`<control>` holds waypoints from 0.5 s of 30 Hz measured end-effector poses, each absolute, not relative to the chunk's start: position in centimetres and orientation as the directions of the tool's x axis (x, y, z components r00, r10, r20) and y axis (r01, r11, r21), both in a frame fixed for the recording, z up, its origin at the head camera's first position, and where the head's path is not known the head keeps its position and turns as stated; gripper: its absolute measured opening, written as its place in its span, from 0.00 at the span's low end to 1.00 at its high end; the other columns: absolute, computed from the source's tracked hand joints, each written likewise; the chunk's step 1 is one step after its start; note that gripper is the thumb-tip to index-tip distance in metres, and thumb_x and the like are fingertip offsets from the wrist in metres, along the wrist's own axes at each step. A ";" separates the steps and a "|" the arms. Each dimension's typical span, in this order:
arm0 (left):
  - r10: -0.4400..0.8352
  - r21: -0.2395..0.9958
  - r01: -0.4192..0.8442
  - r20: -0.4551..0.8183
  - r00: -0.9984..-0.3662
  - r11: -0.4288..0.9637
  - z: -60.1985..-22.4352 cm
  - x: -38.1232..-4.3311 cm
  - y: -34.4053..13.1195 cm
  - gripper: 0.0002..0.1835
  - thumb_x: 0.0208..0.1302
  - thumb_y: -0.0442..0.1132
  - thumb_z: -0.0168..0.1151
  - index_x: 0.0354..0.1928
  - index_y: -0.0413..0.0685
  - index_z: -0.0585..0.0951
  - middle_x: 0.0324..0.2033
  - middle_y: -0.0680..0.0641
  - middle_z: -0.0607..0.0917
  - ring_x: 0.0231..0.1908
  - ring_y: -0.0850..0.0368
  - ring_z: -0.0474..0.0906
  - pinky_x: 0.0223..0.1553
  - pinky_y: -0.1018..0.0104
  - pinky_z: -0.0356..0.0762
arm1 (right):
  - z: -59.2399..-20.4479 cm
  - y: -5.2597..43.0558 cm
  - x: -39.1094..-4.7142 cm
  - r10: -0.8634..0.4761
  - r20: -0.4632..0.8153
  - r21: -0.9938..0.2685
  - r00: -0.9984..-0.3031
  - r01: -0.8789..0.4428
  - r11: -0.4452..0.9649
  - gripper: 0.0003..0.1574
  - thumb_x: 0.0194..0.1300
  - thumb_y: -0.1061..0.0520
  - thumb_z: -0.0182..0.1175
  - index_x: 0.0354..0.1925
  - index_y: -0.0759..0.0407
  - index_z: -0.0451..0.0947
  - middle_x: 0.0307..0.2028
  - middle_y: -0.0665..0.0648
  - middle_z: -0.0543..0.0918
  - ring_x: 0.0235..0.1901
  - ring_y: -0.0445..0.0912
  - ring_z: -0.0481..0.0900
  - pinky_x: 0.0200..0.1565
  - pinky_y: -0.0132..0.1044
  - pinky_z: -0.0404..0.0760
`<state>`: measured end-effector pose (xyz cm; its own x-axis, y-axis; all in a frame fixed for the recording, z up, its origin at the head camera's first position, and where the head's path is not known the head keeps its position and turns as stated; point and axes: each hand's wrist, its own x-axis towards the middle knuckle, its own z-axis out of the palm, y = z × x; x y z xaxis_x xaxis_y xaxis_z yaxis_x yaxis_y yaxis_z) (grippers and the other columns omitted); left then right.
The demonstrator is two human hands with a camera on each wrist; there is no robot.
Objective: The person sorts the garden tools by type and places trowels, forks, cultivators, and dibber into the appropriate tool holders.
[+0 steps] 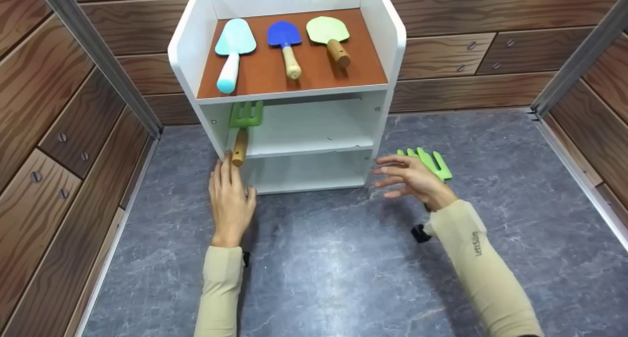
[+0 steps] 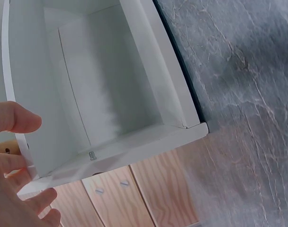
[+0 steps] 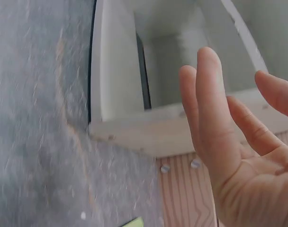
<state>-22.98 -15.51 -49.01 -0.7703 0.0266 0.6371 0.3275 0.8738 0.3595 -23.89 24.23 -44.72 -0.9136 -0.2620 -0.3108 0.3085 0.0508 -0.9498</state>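
A green hand fork point(image 1: 246, 115) with a wooden handle point(image 1: 240, 148) lies at the left of the white cabinet's middle shelf, its handle jutting past the front edge. My left hand point(image 1: 229, 204) is at the cabinet's left front edge, fingers extended beside the handle end. In the left wrist view the thumb point(image 2: 21, 118) stands apart from the fingers, and the handle end point(image 2: 9, 146) shows between them. My right hand point(image 1: 414, 180) hovers by the cabinet's lower right corner, fingers spread and holding nothing. Behind it on the floor lies a light green fork head point(image 1: 434, 163), partly hidden.
Atop the cabinet point(image 1: 392, 38), on a brown board point(image 1: 265, 77), lie a light blue shovel point(image 1: 236, 38), a dark blue trowel point(image 1: 284, 34) and a pale green trowel point(image 1: 327, 30). Wood-patterned walls point(image 1: 490, 8) surround the grey marbled floor point(image 1: 324, 258).
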 end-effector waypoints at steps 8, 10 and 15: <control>0.030 0.356 0.334 0.644 -0.765 0.873 -49.1 -22.9 -15.6 0.30 0.55 0.28 0.66 0.61 0.25 0.71 0.70 0.33 0.67 0.67 0.29 0.64 0.69 0.34 0.58 | -46.1 26.8 -23.6 -0.206 -0.339 -0.940 -0.918 0.341 0.030 0.32 0.76 0.58 0.57 0.71 0.70 0.63 0.52 0.58 0.85 0.42 0.50 0.88 0.40 0.44 0.88; 0.031 0.355 0.333 0.642 -0.766 0.874 -49.0 -22.9 -15.6 0.30 0.56 0.28 0.66 0.61 0.25 0.71 0.70 0.32 0.67 0.67 0.29 0.63 0.69 0.34 0.58 | -46.4 27.3 -23.7 -0.191 -0.352 -0.935 -0.916 0.355 0.023 0.31 0.76 0.58 0.57 0.70 0.68 0.64 0.49 0.55 0.86 0.42 0.50 0.88 0.39 0.44 0.89; 0.034 0.359 0.334 0.636 -0.771 0.872 -48.9 -22.9 -15.5 0.30 0.56 0.29 0.67 0.61 0.25 0.71 0.70 0.32 0.66 0.68 0.29 0.63 0.69 0.34 0.57 | -46.7 28.2 -23.8 -0.166 -0.381 -0.924 -0.910 0.381 0.032 0.33 0.77 0.58 0.55 0.72 0.70 0.61 0.46 0.52 0.86 0.41 0.49 0.88 0.40 0.44 0.88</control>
